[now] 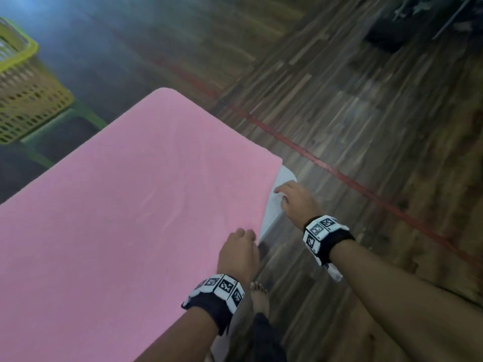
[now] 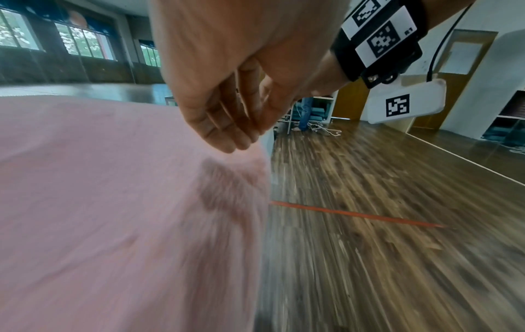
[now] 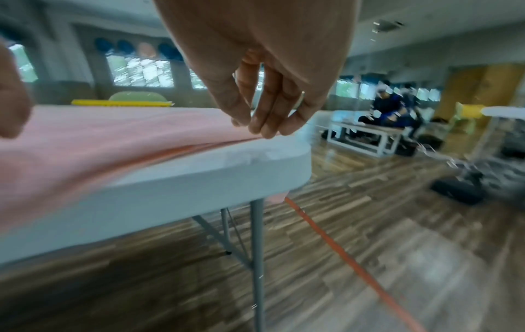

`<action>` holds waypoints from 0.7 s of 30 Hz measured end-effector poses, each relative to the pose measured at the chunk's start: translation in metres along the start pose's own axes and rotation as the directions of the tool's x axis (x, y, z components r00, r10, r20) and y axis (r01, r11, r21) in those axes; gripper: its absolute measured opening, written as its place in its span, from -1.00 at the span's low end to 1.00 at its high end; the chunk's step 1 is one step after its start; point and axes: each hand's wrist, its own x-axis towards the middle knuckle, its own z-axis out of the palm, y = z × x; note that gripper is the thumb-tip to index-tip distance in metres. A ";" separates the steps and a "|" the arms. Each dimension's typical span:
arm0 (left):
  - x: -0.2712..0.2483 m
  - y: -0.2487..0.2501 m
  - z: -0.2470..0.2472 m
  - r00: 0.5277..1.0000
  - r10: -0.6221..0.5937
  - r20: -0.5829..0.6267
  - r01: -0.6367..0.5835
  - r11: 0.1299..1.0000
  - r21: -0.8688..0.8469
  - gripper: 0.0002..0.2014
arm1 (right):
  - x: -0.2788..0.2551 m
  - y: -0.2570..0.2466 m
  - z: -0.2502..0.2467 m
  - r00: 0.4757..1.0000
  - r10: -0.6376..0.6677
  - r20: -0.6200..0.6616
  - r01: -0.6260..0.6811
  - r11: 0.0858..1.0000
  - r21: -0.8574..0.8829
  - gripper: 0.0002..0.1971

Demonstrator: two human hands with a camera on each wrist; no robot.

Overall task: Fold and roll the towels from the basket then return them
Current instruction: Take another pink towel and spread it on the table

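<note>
A pink towel (image 1: 125,205) is laid flat on the white table (image 1: 283,176); it covers nearly all of the table top, and only a bare corner of the table is seen past the towel's edge. The folding step seems to be in hand, or the roll may be about to start; this is a guess from how the towel lies. In the right wrist view more than one layer is seen at the towel's edge, so the towel looks to be folded over at least once already.

The left hand (image 1: 239,253) is held at the towel's edge near that table corner; its fingers (image 2: 224,125) are bent down with the tips touching the cloth, and no pinch on the cloth is seen. The right hand (image 1: 298,202) is placed at the table corner just past the towel; its fingertips (image 3: 264,128) are pressed close together right at the towel's edge, but it cannot be told if cloth is caught between them.

For the next move, the towel's edge at the table corner would need to be picked up by both hands at once and carried evenly, so that the layers stay lined up.

The towel looks soft, thin and smooth, with a few small creases. The yellow basket (image 1: 23,100) is seen well apart from the table corner, on the far side of the towel; what is inside it cannot be seen.
</note>
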 end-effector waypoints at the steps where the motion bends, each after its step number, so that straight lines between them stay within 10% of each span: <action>1: 0.016 0.006 0.003 1.000 -0.015 -0.027 0.015 1.000 0.001 -0.75 | 0.017 0.004 -0.004 0.998 -0.060 -0.004 0.060 0.998 -0.030 -0.66; 9: 0.070 0.021 0.011 0.986 -0.165 -0.026 0.167 0.980 0.110 -0.78 | 0.095 0.034 -0.004 0.920 -0.359 0.158 0.386 0.901 -0.199 -0.69; 21: 0.065 0.016 -0.004 0.945 -0.208 -0.254 0.116 0.935 -0.334 -0.65 | 0.133 0.023 -0.014 0.876 -0.394 0.278 0.453 0.869 -0.199 -0.70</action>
